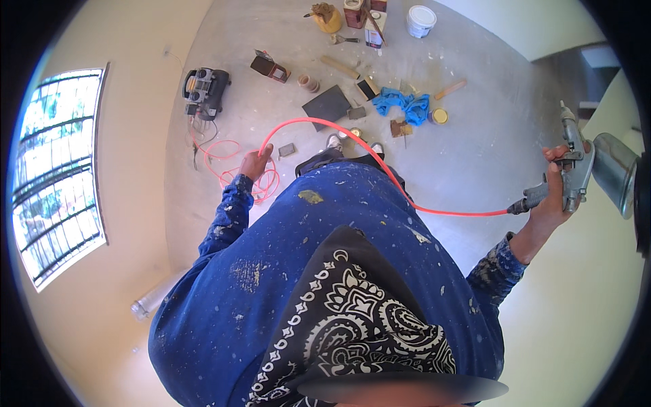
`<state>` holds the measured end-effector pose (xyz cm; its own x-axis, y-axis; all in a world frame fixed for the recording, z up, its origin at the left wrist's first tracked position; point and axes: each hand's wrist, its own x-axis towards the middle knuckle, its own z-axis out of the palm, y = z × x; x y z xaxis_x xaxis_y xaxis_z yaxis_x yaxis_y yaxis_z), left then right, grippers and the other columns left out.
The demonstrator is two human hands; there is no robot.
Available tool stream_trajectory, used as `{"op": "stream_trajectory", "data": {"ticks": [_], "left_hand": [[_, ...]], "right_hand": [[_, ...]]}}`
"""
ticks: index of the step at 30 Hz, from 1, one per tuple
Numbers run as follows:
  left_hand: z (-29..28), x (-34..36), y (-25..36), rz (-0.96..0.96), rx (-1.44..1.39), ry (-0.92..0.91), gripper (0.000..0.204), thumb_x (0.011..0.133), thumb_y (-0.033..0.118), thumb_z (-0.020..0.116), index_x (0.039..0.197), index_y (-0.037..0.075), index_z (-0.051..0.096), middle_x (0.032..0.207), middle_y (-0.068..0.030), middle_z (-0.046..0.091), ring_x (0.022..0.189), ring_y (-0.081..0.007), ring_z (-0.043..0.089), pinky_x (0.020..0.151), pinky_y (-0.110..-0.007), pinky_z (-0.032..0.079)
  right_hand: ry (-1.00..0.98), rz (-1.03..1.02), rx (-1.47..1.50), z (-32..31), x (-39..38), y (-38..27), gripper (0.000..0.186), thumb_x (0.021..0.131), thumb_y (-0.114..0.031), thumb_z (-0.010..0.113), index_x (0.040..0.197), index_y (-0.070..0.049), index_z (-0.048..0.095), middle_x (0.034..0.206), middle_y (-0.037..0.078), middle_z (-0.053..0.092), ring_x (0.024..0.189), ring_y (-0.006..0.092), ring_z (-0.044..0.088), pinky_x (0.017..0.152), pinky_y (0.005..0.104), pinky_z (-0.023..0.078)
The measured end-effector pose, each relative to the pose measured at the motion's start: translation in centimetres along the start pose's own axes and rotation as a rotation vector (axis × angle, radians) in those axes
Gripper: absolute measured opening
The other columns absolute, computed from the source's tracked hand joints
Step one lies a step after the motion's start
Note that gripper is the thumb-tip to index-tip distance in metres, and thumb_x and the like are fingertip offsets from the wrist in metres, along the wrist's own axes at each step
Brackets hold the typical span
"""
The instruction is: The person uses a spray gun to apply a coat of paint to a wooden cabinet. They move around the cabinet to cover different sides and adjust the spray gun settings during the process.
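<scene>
At the right, my right hand (553, 200) is wrapped round the grip of a metal spray gun (576, 163), held up beside the pale wall. A grey metal cup (616, 169) is fixed to the gun, its far end cut off by the picture's dark rim. From the gun's grip a red air hose (400, 193) arcs across in front of my body to my left hand (255, 163), whose fingers are closed on it. Past that hand the hose falls in loose coils (266, 186) on the floor. My sleeves are blue and paint-spattered.
An air compressor (205, 93) stands at the left near a barred window (57, 173). On the grey floor ahead lie a blue cloth (400, 102), a dark board (328, 107), a sanding block (287, 150) and a small tin (439, 117). A white bucket (421, 22) stands farther back.
</scene>
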<state>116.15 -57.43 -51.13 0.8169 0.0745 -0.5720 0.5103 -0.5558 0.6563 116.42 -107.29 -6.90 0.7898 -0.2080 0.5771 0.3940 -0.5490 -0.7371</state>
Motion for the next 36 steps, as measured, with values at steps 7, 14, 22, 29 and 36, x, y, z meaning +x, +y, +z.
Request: {"op": "stream_trajectory", "data": {"ticks": [7,14,22,29,36], "left_hand": [[4.6,-1.0,-1.0,0.015,-0.08,0.059,0.082,0.09,0.075,0.047,0.091,-0.003,0.072,0.065,-0.0132,0.062,0.059,-0.0218,0.062,0.062,-0.037,0.051],[8.4,-4.2,-5.4,0.083,-0.03,0.251,0.045,0.099,0.048,0.05,0.11,0.011,0.072,0.097,-0.0205,0.071,0.089,-0.0387,0.068,0.078,-0.046,0.052],[5.8,-10.7,-11.9,-0.35,-0.627,0.947,0.051,0.092,0.052,0.064,0.109,0.004,0.069,0.126,-0.0289,0.055,0.125,-0.0428,0.048,0.102,-0.049,0.043],[5.9,-10.2,-11.4,-0.62,-0.573,1.134,0.052,0.086,0.046,0.072,0.114,0.003,0.066,0.135,-0.028,0.048,0.129,-0.0439,0.045,0.108,-0.05,0.039],[-1.3,-14.7,-5.6,-0.634,-0.803,1.149,0.068,0.079,0.044,0.079,0.13,0.005,0.054,0.134,-0.0247,0.048,0.128,-0.0409,0.046,0.109,-0.046,0.04]], "right_hand": [[-0.08,-0.031,0.085,-0.2,-0.3,1.9,0.061,0.087,0.004,0.06,0.144,0.008,0.039,0.105,0.014,0.061,0.099,0.0212,0.06,0.098,0.0462,0.05],[-0.16,-0.074,-0.164,1.8,-1.9,-0.8,0.058,0.087,-0.006,0.067,0.139,0.006,0.047,0.112,0.015,0.062,0.107,0.0235,0.06,0.099,0.0401,0.051],[-0.56,-0.25,0.099,16.1,-3.6,-11.5,0.055,0.089,-0.009,0.065,0.137,0.008,0.047,0.112,0.014,0.061,0.104,0.0251,0.06,0.101,0.0407,0.047],[-0.999,-0.189,0.302,37.2,6.9,-7.5,0.049,0.088,-0.009,0.063,0.132,0.009,0.048,0.113,0.013,0.059,0.104,0.0262,0.059,0.103,0.0442,0.044],[-1.484,-0.366,0.605,57.7,9.1,-14.5,0.042,0.089,-0.019,0.06,0.119,0.008,0.05,0.113,0.015,0.053,0.109,0.0288,0.053,0.107,0.0501,0.038]]}}
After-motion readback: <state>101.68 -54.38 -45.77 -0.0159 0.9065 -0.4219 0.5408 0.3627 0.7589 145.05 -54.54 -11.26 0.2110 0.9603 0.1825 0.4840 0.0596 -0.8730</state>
